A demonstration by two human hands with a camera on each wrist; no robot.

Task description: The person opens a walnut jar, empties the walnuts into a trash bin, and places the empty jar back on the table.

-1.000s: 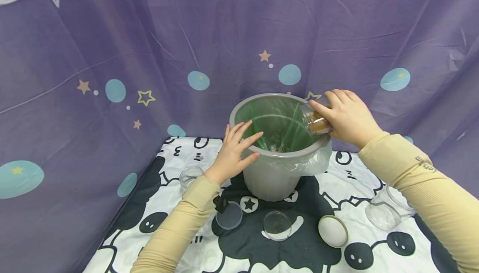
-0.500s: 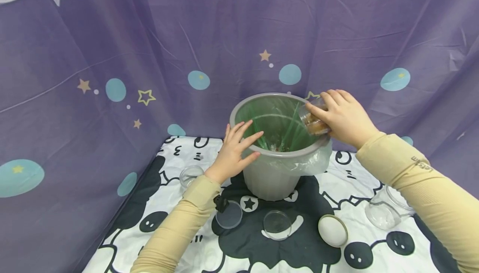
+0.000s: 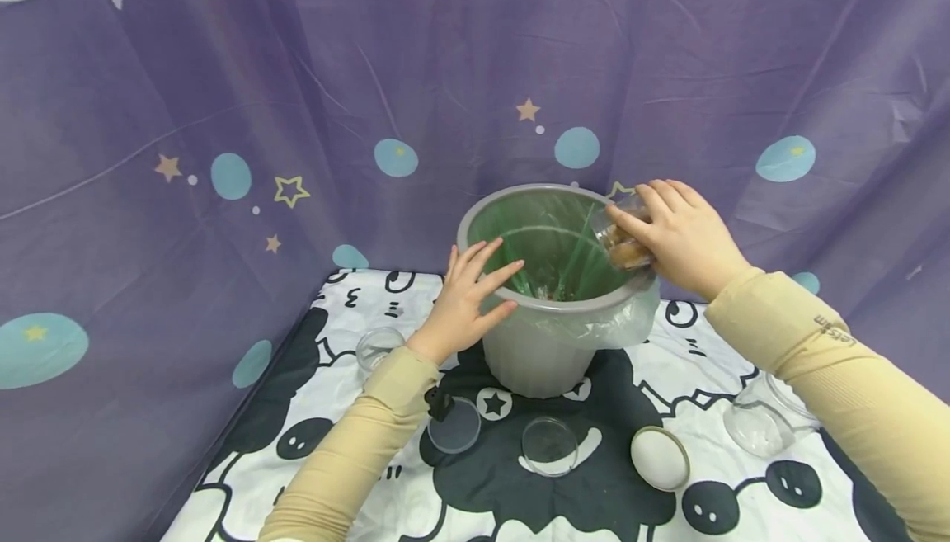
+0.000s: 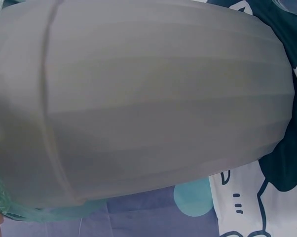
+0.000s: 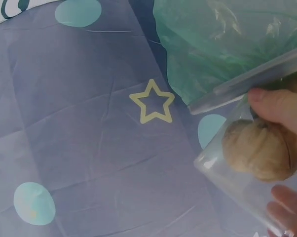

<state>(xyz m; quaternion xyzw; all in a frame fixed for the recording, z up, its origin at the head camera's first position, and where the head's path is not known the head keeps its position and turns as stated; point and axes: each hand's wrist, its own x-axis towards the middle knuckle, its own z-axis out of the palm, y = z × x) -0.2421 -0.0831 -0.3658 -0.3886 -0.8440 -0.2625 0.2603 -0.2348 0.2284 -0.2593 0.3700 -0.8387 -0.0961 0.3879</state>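
A grey trash bin lined with a green translucent bag stands upright in the middle. My right hand grips a clear jar, tilted with its mouth over the bin's right rim. Tan, wrinkled, rounded pieces are inside it, plain in the right wrist view. At the left rim, my left hand lies with its fingers spread and extended over the edge. Some small reddish bits show deep in the bin. The left wrist view has mostly the bin's side wall.
In front of the bin lie a clear lid, another clear lid and a white lid with a gold edge. One clear jar lies at right, another at left. A purple curtain hangs behind.
The jar in my right hand has tipped slightly more and shifted a little left over the bin, and the pieces inside have shifted. My left hand keeps its place.
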